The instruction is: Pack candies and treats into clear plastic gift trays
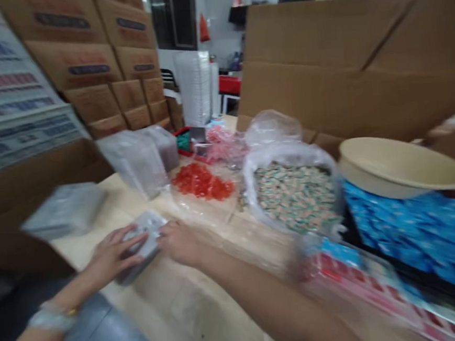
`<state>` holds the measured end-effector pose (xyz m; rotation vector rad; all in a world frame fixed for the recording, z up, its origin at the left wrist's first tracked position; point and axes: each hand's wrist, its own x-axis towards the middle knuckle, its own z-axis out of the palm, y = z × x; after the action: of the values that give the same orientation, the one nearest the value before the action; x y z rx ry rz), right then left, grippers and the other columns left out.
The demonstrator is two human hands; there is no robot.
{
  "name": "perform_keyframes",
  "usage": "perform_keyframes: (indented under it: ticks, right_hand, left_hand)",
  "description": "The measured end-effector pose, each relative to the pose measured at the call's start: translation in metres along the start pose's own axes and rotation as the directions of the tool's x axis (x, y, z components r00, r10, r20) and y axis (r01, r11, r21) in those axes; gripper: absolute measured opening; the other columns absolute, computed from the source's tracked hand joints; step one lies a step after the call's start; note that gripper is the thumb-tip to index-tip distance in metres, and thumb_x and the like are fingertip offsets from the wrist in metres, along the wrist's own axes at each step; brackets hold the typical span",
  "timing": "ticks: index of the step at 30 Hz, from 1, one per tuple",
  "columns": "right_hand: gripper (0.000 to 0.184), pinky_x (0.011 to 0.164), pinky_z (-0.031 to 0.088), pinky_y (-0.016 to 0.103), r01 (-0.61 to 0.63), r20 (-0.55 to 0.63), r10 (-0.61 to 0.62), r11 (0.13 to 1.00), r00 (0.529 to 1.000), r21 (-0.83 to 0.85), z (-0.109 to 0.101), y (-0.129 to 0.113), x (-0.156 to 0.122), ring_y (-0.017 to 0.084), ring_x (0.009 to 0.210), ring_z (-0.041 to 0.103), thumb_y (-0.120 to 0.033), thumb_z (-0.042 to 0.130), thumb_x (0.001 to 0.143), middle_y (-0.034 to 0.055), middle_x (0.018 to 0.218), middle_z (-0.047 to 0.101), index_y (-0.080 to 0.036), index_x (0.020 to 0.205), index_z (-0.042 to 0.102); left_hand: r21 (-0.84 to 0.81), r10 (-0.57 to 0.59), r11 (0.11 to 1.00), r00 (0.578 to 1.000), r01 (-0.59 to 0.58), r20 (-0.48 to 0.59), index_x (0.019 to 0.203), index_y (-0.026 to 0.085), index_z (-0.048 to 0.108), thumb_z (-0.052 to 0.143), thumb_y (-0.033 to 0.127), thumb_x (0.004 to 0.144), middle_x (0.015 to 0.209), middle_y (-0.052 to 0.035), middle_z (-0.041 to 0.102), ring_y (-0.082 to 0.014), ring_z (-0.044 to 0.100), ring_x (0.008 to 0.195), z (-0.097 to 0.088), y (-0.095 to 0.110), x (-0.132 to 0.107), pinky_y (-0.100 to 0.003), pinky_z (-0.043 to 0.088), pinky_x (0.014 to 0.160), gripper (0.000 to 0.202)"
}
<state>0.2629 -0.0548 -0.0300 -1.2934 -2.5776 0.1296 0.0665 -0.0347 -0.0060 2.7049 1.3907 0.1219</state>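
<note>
Left hand (114, 255) and right hand (178, 242) pressed together on a grey plastic packet (144, 240), fingers spread. Open bag of small wrapped pieces (296, 196) just past right hand on the counter (190, 294).

A plastic pack (142, 245) is lying on the bench (206, 298), left of a bag of wrapped sweets (296, 196), with a basin (402, 167) sitting further right.

Your clear plastic packet (145, 243) looks flat and greyish, its contents blurred. It sits aslant on the tabletop (191, 304), between your left hand (114, 255) and right hand (178, 242).
</note>
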Motion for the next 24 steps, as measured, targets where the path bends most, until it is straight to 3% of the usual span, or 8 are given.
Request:
perform_keyframes:
  ticks: [3,11,17,24]
  right_hand:
    - [0.020,0.080,0.034,0.031,0.006,-0.064,-0.002,0.999,0.998,0.054,0.005,0.001,-0.001,0.018,0.095,0.045,-0.028,0.044,0.084,0.0031,0.101,0.057,-0.020,0.089,0.061]
    - [0.024,0.085,0.032,0.033,-0.085,-0.199,0.106,0.991,0.974,0.108,0.004,-0.015,-0.019,0.020,0.101,0.041,-0.022,0.047,0.081,0.0075,0.108,0.052,-0.018,0.103,0.056]
    - [0.033,0.087,0.030,0.036,0.023,-0.141,-0.014,0.998,0.990,0.065,0.007,-0.024,-0.033,0.021,0.106,0.037,-0.019,0.044,0.082,0.0081,0.121,0.043,-0.023,0.115,0.048]
    - [0.035,0.089,0.027,0.039,-0.006,-0.131,0.008,1.000,0.991,0.020,0.015,-0.026,-0.039,0.023,0.109,0.034,-0.020,0.042,0.083,0.0073,0.125,0.039,-0.026,0.117,0.045]
  left_hand:
    - [-0.024,-0.054,0.998,0.993,0.057,0.108,0.115,0.038,0.047,0.047,0.051,0.074,0.132,-0.0010,0.035,-0.0275,0.032,0.117,0.002,-0.017,-0.004,-0.044,0.028,0.093,0.043]
    - [-0.081,-0.110,0.989,0.988,0.120,0.112,0.120,0.040,0.039,0.040,0.058,0.074,0.135,0.0005,0.029,-0.0312,0.018,0.123,0.006,-0.005,-0.013,-0.050,0.021,0.095,0.049]
    - [-0.086,-0.090,0.991,0.987,0.102,0.130,0.120,0.040,0.039,0.039,0.058,0.075,0.135,-0.0007,0.029,-0.0317,0.020,0.122,0.004,-0.007,-0.014,-0.050,0.022,0.094,0.048]
    - [-0.050,-0.094,0.994,0.993,0.098,0.067,0.118,0.038,0.042,0.044,0.049,0.076,0.133,-0.0024,0.033,-0.0322,0.021,0.122,0.004,0.000,-0.016,-0.053,0.022,0.094,0.044]
